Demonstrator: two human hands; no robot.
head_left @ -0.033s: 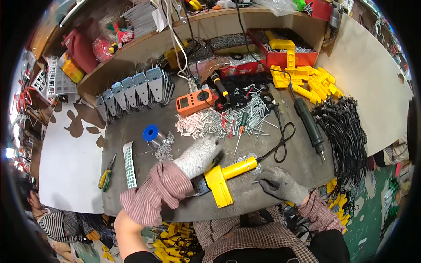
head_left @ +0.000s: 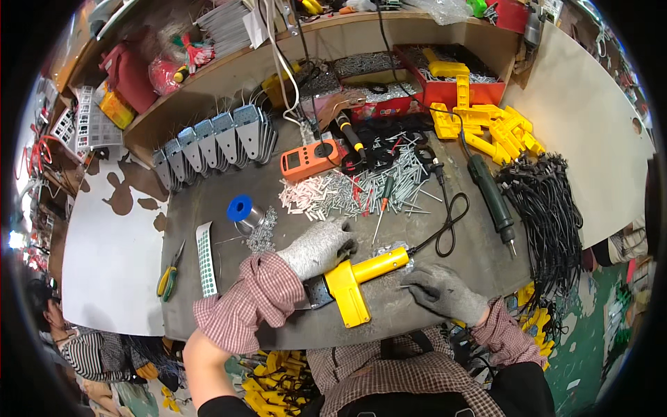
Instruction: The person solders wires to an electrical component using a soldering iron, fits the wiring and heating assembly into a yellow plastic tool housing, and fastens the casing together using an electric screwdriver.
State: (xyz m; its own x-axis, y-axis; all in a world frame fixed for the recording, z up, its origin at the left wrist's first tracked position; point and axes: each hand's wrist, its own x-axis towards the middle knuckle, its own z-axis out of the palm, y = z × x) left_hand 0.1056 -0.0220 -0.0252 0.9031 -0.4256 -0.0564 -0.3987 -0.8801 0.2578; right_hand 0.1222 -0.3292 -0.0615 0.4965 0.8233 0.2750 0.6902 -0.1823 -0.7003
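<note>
My left hand [head_left: 318, 249], in a whitish glove, is above the metal plate end of a yellow pistol-shaped housing [head_left: 349, 300]. Its fingers are curled at the edge of the housing, and what they hold, if anything, is hidden. The housing lies on the table with its handle pointing right, and a black cord [head_left: 451, 226] runs from the handle. To the right of it, my right hand [head_left: 445, 290], in a grey glove, rests low over the tabletop. Thumb and fingers come together there around something too small to make out.
Beyond my hands lie a heap of screws [head_left: 403, 184], pale tubes [head_left: 306, 197], a green-handled screwdriver [head_left: 386, 193] and an orange meter [head_left: 310, 160]. A power screwdriver [head_left: 492, 198], black cords [head_left: 545, 208] and yellow housings [head_left: 504, 132] sit at right. Metal plates [head_left: 215, 142], a solder spool [head_left: 241, 210] and pliers [head_left: 169, 278] are at left.
My left hand has shifted very slightly, its fingers bending down toward the housing. The right hand and the housing are almost unmoved.
</note>
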